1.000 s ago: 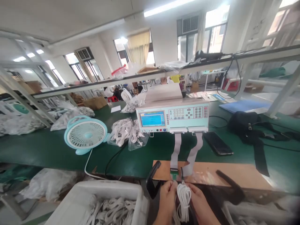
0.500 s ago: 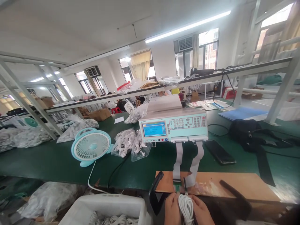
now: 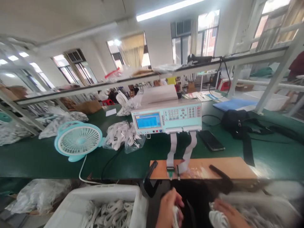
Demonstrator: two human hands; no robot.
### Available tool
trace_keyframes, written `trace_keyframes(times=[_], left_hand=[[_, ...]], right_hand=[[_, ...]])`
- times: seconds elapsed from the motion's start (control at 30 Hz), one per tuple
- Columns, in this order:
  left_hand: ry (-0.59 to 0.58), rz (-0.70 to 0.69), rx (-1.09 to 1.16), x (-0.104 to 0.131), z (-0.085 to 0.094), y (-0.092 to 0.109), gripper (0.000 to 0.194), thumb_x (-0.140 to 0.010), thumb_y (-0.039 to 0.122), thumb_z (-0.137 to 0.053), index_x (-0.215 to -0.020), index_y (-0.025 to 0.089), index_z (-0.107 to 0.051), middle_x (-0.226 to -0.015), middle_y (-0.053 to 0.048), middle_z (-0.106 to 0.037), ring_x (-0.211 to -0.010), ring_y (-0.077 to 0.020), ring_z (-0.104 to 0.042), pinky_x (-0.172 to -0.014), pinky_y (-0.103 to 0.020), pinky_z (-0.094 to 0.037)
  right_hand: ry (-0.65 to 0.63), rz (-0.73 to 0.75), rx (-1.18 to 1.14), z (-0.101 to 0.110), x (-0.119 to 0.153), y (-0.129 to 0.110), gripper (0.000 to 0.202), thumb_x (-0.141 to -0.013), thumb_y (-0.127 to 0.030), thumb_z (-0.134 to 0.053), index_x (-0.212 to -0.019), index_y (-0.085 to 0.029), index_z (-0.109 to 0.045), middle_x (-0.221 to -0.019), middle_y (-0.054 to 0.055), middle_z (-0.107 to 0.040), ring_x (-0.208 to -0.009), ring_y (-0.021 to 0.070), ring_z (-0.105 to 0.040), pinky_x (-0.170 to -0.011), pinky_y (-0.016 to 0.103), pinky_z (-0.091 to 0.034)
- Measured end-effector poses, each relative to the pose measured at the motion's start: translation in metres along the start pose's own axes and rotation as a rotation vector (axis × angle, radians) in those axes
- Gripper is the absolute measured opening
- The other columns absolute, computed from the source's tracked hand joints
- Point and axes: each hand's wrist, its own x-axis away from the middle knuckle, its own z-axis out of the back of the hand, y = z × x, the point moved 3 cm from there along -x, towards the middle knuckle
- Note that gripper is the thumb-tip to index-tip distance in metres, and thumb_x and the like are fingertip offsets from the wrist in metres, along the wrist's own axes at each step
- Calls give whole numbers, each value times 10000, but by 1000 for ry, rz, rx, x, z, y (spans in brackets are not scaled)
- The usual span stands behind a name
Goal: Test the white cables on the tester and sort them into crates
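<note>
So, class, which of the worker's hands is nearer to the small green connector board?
Left. The left hand is just below the green connector board in the picture, not touching it; the right hand is farther off, down to the right.

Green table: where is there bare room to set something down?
Bare green tabletop shows left of the fan and between the bagged cables and the wooden board. A smaller patch lies between the phone and the black strap. Crowded: around the tester, with bagged cables at its left and ribbon cables running to the board.
</note>
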Motion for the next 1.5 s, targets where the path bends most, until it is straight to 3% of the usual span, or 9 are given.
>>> trace_keyframes(times=[0.17, 0.37, 0.5, 0.63, 0.97, 1.13, 1.27, 1.37, 1.5], left_hand=[[-5, 179, 316, 11, 0, 22, 372, -702, 520, -646, -680, 168, -527, -478, 78, -427, -358, -49, -381, -346, -160, -238], [-68, 149, 159, 16, -43, 15, 332, -714, 477, -648, -837, 174, -588, -617, 45, -513, -515, -82, -501, -478, -189, -363], [-100, -91, -178, 23, -38, 17, 343, -772, 402, -609, -1050, 201, -621, -1037, -67, -609, -1018, -201, -545, -814, -260, -425], [-101, -440, -560, 34, -8, 18, 191, -788, 267, -590, -966, 214, -637, -1022, -56, -603, -957, -201, -560, -841, -289, -428], [-499, -478, -804, 52, -7, -13, 159, -814, 217, -566, -940, 216, -664, -878, -60, -595, -766, -169, -555, -648, -249, -440], [-425, -333, -628, 48, -11, -9, 75, -785, 198, -583, -808, 191, -654, -821, -31, -535, -745, -157, -535, -633, -239, -423], [-436, -262, -742, 52, -10, -5, 60, -772, 164, -572, -762, 178, -630, -805, -12, -494, -678, -125, -491, -596, -225, -389], [-567, -262, -932, 60, -7, -2, 139, -780, 113, -536, -769, 187, -654, -816, -8, -501, -708, -117, -498, -622, -218, -374], [-773, -271, -1095, 68, 1, -9, 242, -705, 65, -587, -832, 231, -709, -815, 13, -439, -729, -106, -494, -643, -207, -363]], right_hand=[[186, 66, 630, 102, 24, 13, 220, -517, -411, -719, -557, -218, -620, -630, 89, -602, -632, 268, -547, -643, 386, -406], [-513, 41, 25, -38, 50, -25, 348, -749, -438, -644, -1004, -200, -641, -945, 61, -658, -857, 231, -574, -735, 310, -429], [-404, -150, -391, -90, 39, -19, 364, -702, -488, -698, -814, -153, -606, -640, -14, -559, -573, 125, -505, -554, 240, -394], [-323, -281, -793, -87, 27, -6, 338, -675, -439, -742, -754, -150, -585, -565, -46, -498, -528, 103, -482, -614, 266, -439], [-357, -354, -925, -98, 30, 9, 312, -690, -431, -716, -702, -146, -589, -703, 8, -586, -612, 125, -531, -583, 244, -420], [-277, -292, -631, -91, 24, 9, 372, -698, -511, -671, -742, -149, -599, -720, 15, -577, -612, 139, -521, -586, 259, -406], [-113, 146, 48, -71, 22, -10, 367, -685, -354, -698, -991, -168, -619, -955, 78, -603, -931, 256, -526, -816, 365, -396], [-475, 489, 412, -68, 33, -26, 260, -780, -237, -595, -1035, -205, -634, -969, 67, -616, -968, 235, -523, -898, 366, -349], [-1116, 510, 439, -72, 50, -15, 233, -874, -285, -490, -900, -153, -681, -763, 39, -601, -725, 154, -555, -692, 240, -424]])
